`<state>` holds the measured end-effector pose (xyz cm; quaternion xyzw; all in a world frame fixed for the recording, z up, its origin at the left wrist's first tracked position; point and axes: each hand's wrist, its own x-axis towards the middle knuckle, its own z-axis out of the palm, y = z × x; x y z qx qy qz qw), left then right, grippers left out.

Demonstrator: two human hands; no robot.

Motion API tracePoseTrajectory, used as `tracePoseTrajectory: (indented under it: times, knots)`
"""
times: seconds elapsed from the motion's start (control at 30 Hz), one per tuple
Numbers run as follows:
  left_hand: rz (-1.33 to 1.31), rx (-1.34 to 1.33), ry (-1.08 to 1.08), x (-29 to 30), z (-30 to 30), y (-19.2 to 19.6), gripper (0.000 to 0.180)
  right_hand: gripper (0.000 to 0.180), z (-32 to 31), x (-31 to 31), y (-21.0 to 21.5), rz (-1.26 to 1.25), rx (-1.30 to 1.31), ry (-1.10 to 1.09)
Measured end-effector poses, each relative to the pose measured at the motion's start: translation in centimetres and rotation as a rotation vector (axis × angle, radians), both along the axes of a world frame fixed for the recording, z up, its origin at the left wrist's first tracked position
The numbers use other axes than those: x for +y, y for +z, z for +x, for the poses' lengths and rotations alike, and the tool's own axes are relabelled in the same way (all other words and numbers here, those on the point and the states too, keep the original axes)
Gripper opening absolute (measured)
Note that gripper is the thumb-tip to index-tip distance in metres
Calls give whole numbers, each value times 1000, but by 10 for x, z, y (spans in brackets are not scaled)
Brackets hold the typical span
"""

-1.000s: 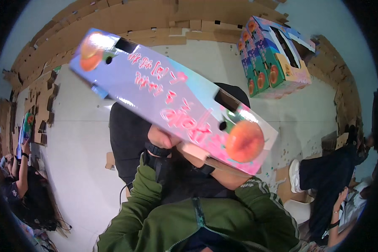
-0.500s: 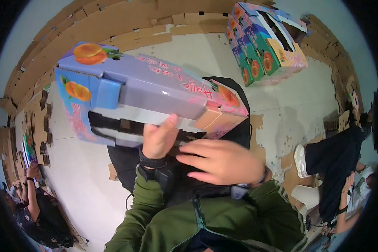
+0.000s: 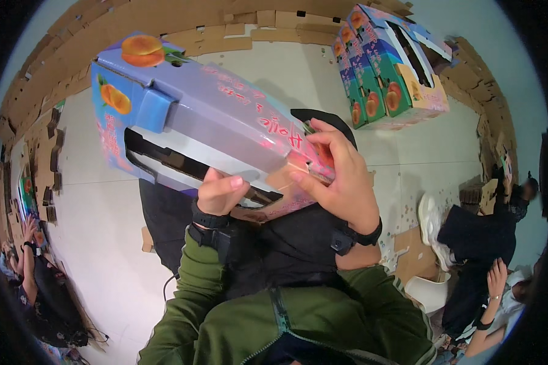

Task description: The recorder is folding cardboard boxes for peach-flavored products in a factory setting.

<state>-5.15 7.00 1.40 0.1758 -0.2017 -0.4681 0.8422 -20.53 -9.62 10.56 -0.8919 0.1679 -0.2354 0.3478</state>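
A cardboard fruit box (image 3: 225, 125), lilac, blue and pink with printed peaches, rests tilted on my lap, its long white-edged slot facing me. My left hand (image 3: 220, 193) is closed on the slot's near edge, thumb up and fingers partly hidden in the opening. At the box's right end my right hand (image 3: 344, 173) grips the corner, fingers over the top and thumb on the tan-pink end flap (image 3: 286, 177). A blue flap (image 3: 157, 109) is folded down at the left end. The box's underside is hidden.
Several similar peach boxes (image 3: 389, 67) stand side by side on the floor at the far right. Stacked flat cardboard (image 3: 164, 18) lines the walls. One person (image 3: 49, 298) works at the left, another (image 3: 487, 243) sits at the right by a white stool (image 3: 426, 292).
My right hand has moved up and right from in front of the slot and taken hold of the box's right end. The box has tilted, its right end lower and nearer me.
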Motion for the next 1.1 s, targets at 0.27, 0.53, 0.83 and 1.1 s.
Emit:
tracePoseTrajectory:
  times: [0.27, 0.53, 0.83, 1.1]
  knots:
    - [301, -166, -17, -2, -3, 1, 78, 64, 1, -11, -12, 158, -29, 60]
    - [327, -279, -10, -5, -6, 15, 72, 61, 6, -8, -9, 231, -38, 91]
    - [506, -518, 149, -13, -15, 27, 50, 56, 5, -10, -12, 341, -8, 75]
    - [480, -417, 199, -18, -19, 20, 47, 56, 8, -6, -9, 226, -4, 52]
